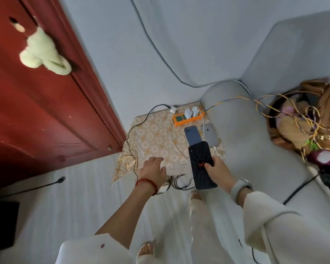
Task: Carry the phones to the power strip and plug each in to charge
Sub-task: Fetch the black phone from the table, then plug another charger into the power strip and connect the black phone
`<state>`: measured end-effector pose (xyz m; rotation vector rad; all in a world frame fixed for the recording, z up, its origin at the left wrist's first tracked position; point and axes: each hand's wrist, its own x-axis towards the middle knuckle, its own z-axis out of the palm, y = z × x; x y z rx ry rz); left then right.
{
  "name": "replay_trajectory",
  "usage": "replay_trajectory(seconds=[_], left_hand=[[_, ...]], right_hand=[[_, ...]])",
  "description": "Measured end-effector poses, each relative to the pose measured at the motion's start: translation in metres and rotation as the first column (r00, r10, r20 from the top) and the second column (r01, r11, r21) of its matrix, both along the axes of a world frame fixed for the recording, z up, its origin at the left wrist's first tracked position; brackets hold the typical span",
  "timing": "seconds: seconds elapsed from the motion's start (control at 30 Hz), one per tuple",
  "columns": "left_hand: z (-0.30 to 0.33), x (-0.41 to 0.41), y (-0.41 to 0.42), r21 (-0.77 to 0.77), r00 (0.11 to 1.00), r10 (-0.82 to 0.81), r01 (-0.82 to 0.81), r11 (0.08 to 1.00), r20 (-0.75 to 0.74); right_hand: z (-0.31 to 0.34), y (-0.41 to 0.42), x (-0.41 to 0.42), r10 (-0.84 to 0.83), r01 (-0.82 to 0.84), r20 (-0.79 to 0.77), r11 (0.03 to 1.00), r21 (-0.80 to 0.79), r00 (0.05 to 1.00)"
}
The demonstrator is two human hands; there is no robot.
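My right hand (218,171) grips a black phone (201,164) with a red mark on its back, held above the near edge of a gold patterned cloth (152,138). My left hand (153,169) hovers over the cloth's near edge, fingers relaxed, holding nothing. An orange power strip (187,118) lies at the cloth's far end with two white chargers (191,112) plugged in. A blue phone (192,135) and a grey phone (211,135) lie beside each other just in front of the strip. White cables (170,138) run from the chargers across the cloth.
A red door (46,103) stands at left with a pale cloth (44,52) hanging on it. A black cable (133,141) loops along the cloth's left edge. A brown bag with tangled yellow cords (305,121) sits at right. My sandalled feet are below.
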<state>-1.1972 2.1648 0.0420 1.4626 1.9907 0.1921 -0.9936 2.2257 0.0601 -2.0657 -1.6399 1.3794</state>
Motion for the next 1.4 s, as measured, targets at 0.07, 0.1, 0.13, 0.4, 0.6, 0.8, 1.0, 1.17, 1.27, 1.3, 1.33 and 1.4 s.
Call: replay_trajectory(seconds=[0.07, 0.1, 0.13, 0.4, 0.6, 0.8, 1.0, 1.17, 1.27, 1.3, 1.33, 1.4], left_hand=[[-0.025, 0.011, 0.032, -0.063, 0.999, 0.040, -0.040, 0.997, -0.002], [-0.039, 0.018, 0.047, -0.101, 0.998, 0.062, -0.062, 0.993, -0.006], [-0.053, 0.026, 0.060, -0.143, 0.997, 0.077, -0.077, 0.987, -0.005], [-0.161, 0.065, 0.137, -0.313, 0.996, -0.060, 0.036, 0.949, -0.066], [-0.228, 0.065, 0.151, -0.306, 0.936, -0.308, 0.247, 0.919, -0.169], [-0.232, 0.031, 0.128, -0.213, 0.937, -0.227, 0.173, 0.962, -0.264], [-0.226, 0.002, 0.117, -0.177, 0.964, -0.146, 0.107, 0.978, -0.224], [-0.217, -0.002, 0.125, -0.049, 0.989, -0.125, 0.122, 0.991, -0.079], [-0.212, -0.004, 0.136, 0.008, 0.996, -0.086, 0.086, 0.996, -0.030], [-0.209, -0.006, 0.141, 0.033, 0.998, -0.059, 0.059, 0.998, -0.028], [-0.207, -0.009, 0.147, 0.062, 0.999, -0.027, 0.028, 0.998, -0.029], [-0.205, -0.018, 0.160, 0.120, 0.998, 0.043, -0.037, 0.992, -0.047]], right_hand=[[-0.021, 0.042, 0.006, 0.054, -0.054, 0.019, 0.998, -0.033, 0.998], [-0.032, 0.063, 0.009, 0.079, -0.078, 0.027, 0.996, -0.047, 0.997], [-0.044, 0.081, 0.012, 0.104, -0.102, 0.035, 0.993, -0.061, 0.994], [-0.120, 0.162, 0.016, 0.388, -0.386, 0.156, 0.922, -0.039, 0.909], [-0.168, 0.175, -0.004, 0.478, -0.487, 0.148, 0.873, 0.029, 0.866], [-0.202, 0.186, -0.031, 0.336, -0.334, -0.006, 0.934, -0.131, 0.942], [-0.216, 0.192, -0.056, 0.293, -0.278, 0.031, 0.932, -0.234, 0.956], [-0.212, 0.191, -0.062, 0.495, -0.456, 0.218, 0.866, -0.204, 0.841], [-0.206, 0.188, -0.063, 0.562, -0.540, 0.264, 0.827, -0.158, 0.784], [-0.204, 0.189, -0.065, 0.570, -0.557, 0.266, 0.820, -0.128, 0.778], [-0.200, 0.190, -0.066, 0.571, -0.567, 0.263, 0.818, -0.100, 0.778], [-0.191, 0.195, -0.069, 0.559, -0.580, 0.268, 0.815, -0.004, 0.785]])
